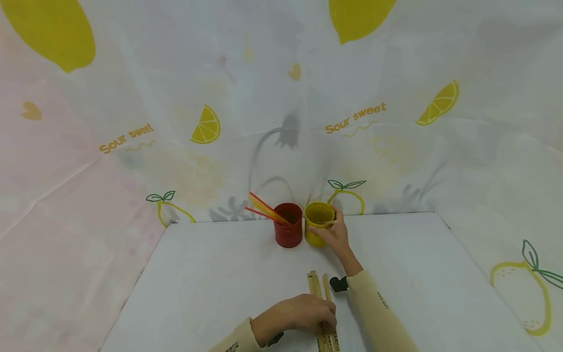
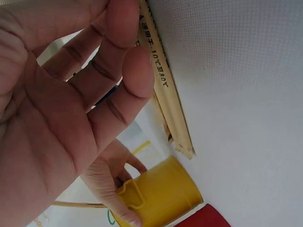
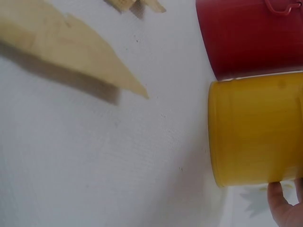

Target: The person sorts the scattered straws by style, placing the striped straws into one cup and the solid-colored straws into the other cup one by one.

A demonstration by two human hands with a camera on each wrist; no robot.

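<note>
A small yellow pail (image 1: 314, 238) with a wire loop on its side stands at the back of the table. My right hand (image 1: 336, 237) grips it, thumb on the near side and fingers round the right. Beside it stands a red pail (image 1: 288, 237) with several red and yellow straws (image 1: 266, 210) leaning out to the left. Nearer me lie several slim kraft-paper-wrapped straws (image 1: 313, 283) with printed text, one set slightly apart. My left hand (image 1: 303, 313) is over their near part, its curled fingertips pinching at a wrapped straw (image 2: 170, 101); the fingers partly hide the hold.
Dark objects (image 1: 338, 284) show beside the right cuff and under the left wrist. A white table (image 1: 211, 274) runs back to a hanging cloth backdrop (image 1: 272, 161) printed with lemons, close behind the pails.
</note>
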